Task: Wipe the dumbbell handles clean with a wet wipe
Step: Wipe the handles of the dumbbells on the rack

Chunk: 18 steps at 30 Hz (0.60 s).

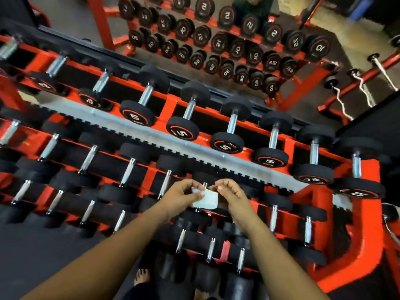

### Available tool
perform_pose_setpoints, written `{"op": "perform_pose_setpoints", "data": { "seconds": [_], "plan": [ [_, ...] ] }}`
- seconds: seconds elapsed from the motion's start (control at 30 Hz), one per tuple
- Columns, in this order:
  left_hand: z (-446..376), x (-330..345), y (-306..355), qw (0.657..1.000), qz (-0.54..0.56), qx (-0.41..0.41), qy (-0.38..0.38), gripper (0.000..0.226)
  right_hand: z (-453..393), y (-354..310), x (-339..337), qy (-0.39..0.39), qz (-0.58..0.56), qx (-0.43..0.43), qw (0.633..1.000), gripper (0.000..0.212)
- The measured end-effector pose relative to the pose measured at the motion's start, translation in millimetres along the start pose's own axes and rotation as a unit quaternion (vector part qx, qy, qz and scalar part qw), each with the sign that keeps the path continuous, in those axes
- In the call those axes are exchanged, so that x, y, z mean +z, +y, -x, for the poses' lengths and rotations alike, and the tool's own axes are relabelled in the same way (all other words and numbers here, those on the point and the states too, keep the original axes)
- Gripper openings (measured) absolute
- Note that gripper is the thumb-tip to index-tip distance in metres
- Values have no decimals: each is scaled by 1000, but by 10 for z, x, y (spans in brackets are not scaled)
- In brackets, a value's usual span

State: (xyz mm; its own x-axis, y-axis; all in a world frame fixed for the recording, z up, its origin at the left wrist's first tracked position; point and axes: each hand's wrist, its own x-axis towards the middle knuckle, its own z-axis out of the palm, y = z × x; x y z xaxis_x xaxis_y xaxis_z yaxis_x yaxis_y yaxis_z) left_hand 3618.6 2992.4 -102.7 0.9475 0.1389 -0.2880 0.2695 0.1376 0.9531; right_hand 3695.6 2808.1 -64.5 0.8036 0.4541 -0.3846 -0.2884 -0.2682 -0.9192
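We hold the wet wipe (205, 198) above the rack (365, 252), both hands pinching it.

Left hand (184, 194) and right hand (229, 191) each grip an edge; the nearest handle (204, 185) (mostly hidden) lies just beyond the wipe, its long axis running away from us, about equally near both.

An orange steel rack (365, 252) with tiered shelves fills most of the view; a grey toothed rail (164, 135) runs slantwise between its upper tiers; behind the rack a wall mirror (216, 35) reflects the tiers and a pale floor; right of the rack curl bars (363, 92) lean on an orange stand; dark flooring (32, 252) lies below its left end.
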Motion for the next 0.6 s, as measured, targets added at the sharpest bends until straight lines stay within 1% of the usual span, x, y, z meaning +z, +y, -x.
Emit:
{"op": "perform_pose_setpoints", "data": {
  "seconds": [0.03, 0.07, 0.13, 0.27, 0.33, 0.47, 0.53, 0.57, 0.6],
  "plan": [
    [-49, 9, -107, 1000, -9, 4, -10, 15, -47, 74, 6, -22, -5, 33, 999, 17],
    [-63, 10, -144, 1000, -20, 10, -16, 22, -74, 113, 19, -44, 9, 51, 998, 23],
    [-189, 40, -374, 999, -32, 7, -12, 33, -250, 330, 6, -81, 59, 77, 992, 28],
    [-466, 128, -898, 996, -75, -24, 32, 54, -545, 840, -76, -40, 80, 112, 990, 17],
    [-631, 196, -1241, 992, -103, -51, 43, 57, -741, 1135, -129, -47, 106, 123, 986, 14],
    [-921, 321, -1890, 982, -161, -76, 57, 53, -1086, 1703, -195, -86, 82, 171, 978, 17],
    [-1041, 366, -2150, 975, -193, -82, 67, 50, -1224, 1974, -247, -103, 111, 165, 975, 17],
    [-1070, 387, -2252, 975, -192, -76, 82, 49, -1275, 2083, -279, -95, 135, 159, 973, 15],
    [-1079, 415, -2344, 972, -202, -63, 104, 48, -1331, 2201, -320, -66, 159, 152, 973, 12]
  ]
}}
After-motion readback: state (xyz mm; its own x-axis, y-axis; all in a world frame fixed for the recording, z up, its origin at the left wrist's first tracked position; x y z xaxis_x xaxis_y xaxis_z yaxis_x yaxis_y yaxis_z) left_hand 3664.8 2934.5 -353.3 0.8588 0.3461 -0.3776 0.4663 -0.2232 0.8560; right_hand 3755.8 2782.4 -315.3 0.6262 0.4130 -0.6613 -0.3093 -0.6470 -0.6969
